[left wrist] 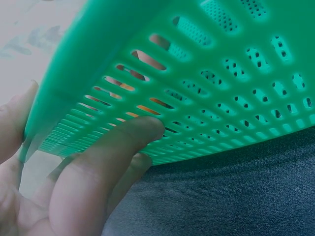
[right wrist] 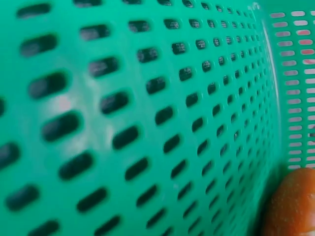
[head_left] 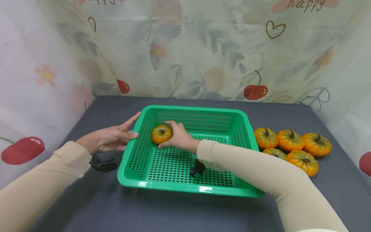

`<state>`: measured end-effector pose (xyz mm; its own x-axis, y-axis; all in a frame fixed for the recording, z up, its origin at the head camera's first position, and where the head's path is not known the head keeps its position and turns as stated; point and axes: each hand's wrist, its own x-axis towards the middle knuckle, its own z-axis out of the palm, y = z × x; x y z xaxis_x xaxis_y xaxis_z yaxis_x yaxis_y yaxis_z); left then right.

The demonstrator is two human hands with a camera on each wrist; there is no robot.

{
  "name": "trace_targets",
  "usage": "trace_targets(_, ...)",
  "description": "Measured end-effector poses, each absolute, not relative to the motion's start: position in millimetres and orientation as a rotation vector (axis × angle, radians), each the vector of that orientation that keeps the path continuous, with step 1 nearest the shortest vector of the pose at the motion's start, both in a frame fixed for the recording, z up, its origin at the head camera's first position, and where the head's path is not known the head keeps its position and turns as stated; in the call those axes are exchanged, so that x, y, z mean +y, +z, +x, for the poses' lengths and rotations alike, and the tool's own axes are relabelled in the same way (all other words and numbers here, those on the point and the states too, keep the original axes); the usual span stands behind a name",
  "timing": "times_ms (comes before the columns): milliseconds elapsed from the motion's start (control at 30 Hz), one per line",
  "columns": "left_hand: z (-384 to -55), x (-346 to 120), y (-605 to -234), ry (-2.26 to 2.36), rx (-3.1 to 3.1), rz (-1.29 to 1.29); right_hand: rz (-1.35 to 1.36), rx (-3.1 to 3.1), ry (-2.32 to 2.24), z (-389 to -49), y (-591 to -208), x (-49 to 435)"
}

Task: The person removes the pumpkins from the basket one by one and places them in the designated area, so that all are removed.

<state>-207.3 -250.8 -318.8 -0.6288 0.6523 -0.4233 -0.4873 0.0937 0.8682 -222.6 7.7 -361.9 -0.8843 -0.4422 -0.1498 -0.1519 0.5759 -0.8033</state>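
A green perforated plastic basket (head_left: 191, 190) stands on the dark tabletop. Inside it, near its left wall, my right hand (head_left: 181, 138) grips a small orange-and-green pumpkin (head_left: 161, 134), thumb on the near side and fingers on the far side. Outside the basket, my left hand (head_left: 114, 138) touches the left rim with fairly straight fingers. The left wrist view shows a fingertip (left wrist: 147, 129) against the slotted outer wall (left wrist: 197, 64). Mostly the basket's slotted inside fills the right wrist view, with a rounded orange surface (right wrist: 293, 206) cut off at the lower right corner.
Several more small pumpkins (head_left: 290, 140) sit in a cluster on the table (head_left: 185, 216), right of the basket and partly behind my right forearm. Patterned cloth (head_left: 188, 48) hangs behind the table and along both sides. A black wrist device (head_left: 102, 164) hangs under my left wrist.
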Motion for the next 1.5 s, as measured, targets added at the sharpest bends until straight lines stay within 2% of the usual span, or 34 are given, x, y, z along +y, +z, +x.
trace_targets(733,-206.5,-250.5,-318.8,1.687,1.502,0.156,-0.498,2.556,-1.188,-223.3,-365.7,-1.8)
trace_targets(1200,-206.7,-249.6,-319.0,1.683,1.501,0.159,-0.46,2.506,-1.061,-226.8,-352.2,3.7)
trace_targets(1500,-206.9,-251.0,-319.0,1.685,1.505,0.153,-0.548,2.448,-1.098,-224.2,-341.8,17.8)
